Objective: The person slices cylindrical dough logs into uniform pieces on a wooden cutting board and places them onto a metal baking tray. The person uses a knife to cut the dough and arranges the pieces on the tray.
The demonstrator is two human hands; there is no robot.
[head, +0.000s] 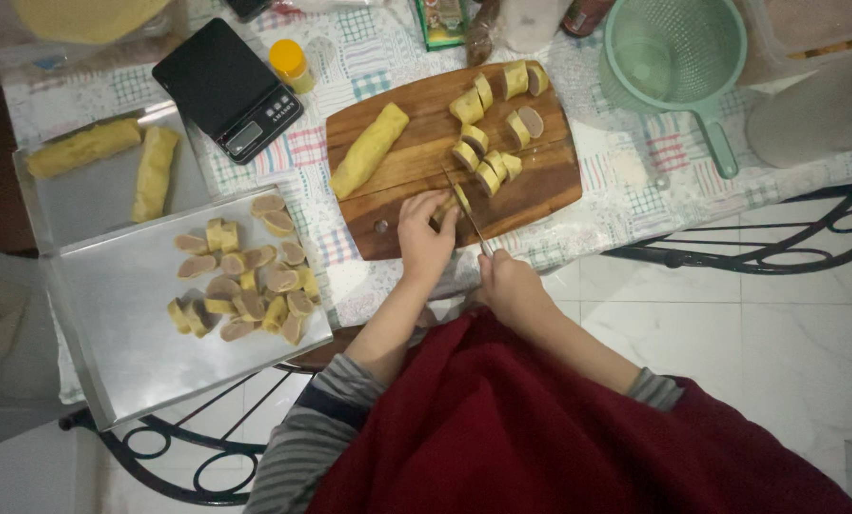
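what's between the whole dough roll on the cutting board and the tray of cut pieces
In the head view, only a bare strip of patchwork tablecloth lies between the dough roll on the cutting board and the tray of cut pieces.

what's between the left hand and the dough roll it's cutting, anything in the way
Nothing visible. The left hand rests directly on the short dough roll on the wooden cutting board, while the right hand holds the knife against it. The cut pieces and the whole roll lie farther up the board.
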